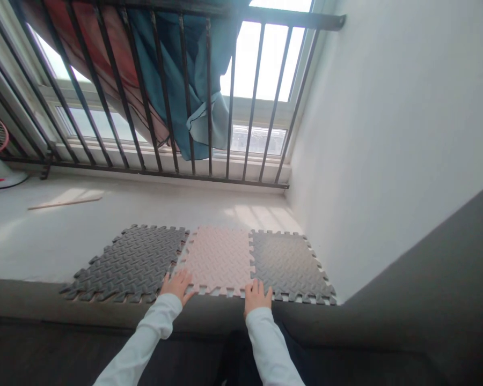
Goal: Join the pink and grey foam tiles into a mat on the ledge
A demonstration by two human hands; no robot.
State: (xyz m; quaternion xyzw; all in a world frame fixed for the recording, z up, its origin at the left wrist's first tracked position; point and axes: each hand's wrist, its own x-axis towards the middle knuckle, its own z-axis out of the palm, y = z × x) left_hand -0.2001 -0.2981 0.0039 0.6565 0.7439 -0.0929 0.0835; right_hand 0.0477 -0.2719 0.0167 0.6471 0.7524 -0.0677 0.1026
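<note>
Three foam tiles with toothed edges lie in a row on a white ledge: a dark grey tile [132, 262] at left, a pink tile [220, 257] in the middle, a grey tile [290, 262] at right. My left hand [177, 285] rests with spread fingers at the front seam between the dark grey and pink tiles. At the front seam of the pink and right grey tiles, my right hand [257, 296] lies with its fingers apart. A narrow gap shows between the left and pink tiles; the right pair touch along their teeth.
Behind the ledge [145, 201] runs a black metal railing [161, 172], with pink and teal curtains [201, 86] behind its bars. A white wall [386, 118] bounds the right side. Far left are a thin stick [64, 203] and a fan [0, 174].
</note>
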